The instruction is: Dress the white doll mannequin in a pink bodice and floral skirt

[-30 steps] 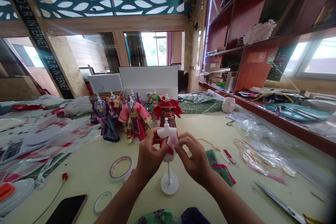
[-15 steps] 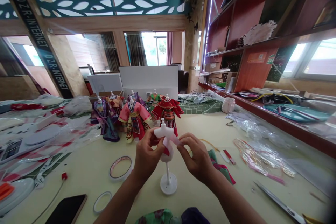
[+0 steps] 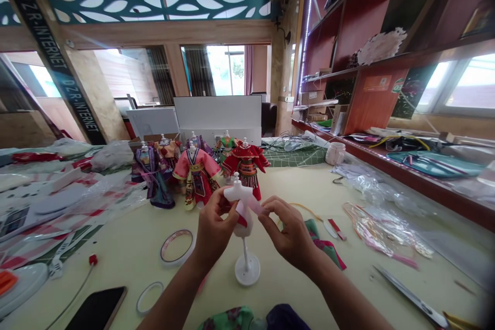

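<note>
A small white doll mannequin [image 3: 238,196] stands upright on a round base in front of me. Across its torso runs a pale, see-through pinkish strip [image 3: 254,205], whose right end is pinched between the thumb and fingers of my right hand [image 3: 284,229]. At the mannequin's left side, my left hand [image 3: 217,224] has thumb and fingers closed around the torso edge, by a piece of red fabric [image 3: 242,220]. My fingers partly hide what the left hand grips. Green and red fabric [image 3: 327,247] lies just beyond my right wrist.
Dressed doll mannequins, one in a pink robe [image 3: 197,170] and one in red [image 3: 246,162], stand behind. Tape rolls [image 3: 162,260] and a phone [image 3: 96,309] lie left. Scissors [image 3: 410,296] and plastic bags [image 3: 390,232] lie right. Dark folded cloth [image 3: 286,318] is nearest me.
Both hands and the top of the mannequin have shifted slightly left. The pinkish strip stays stretched toward my right hand, and both grips look the same.
</note>
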A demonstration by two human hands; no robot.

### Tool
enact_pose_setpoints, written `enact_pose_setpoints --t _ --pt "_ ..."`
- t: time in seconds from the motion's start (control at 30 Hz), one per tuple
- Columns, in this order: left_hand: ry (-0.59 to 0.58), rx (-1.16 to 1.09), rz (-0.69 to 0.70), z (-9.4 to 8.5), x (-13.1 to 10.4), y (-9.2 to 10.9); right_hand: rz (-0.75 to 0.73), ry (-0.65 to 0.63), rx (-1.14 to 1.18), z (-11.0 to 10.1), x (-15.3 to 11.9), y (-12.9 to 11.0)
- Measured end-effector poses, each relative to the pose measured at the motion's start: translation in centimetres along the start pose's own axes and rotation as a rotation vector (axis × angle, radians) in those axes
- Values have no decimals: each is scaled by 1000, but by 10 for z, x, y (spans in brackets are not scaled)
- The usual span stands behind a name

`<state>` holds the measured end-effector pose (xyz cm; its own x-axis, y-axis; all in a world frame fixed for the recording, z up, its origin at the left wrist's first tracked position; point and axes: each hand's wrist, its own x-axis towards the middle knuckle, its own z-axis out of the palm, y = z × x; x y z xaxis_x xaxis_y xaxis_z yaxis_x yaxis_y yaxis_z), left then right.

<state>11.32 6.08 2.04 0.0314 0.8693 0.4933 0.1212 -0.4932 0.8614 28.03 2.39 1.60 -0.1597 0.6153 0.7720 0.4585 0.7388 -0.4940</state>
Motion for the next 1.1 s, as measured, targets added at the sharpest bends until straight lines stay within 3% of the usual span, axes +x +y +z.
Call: enact_pose_setpoints --t 0.3,0.73,1.1 --pt "22 135 59 8 -7 13 -84 30 -90 3 2 -18" --pt "22 153 125 11 -12 12 -55 61 -19 8 2 -15" --pt "-102 54 69 3 -10 17 30 124 89 14 1 -11"
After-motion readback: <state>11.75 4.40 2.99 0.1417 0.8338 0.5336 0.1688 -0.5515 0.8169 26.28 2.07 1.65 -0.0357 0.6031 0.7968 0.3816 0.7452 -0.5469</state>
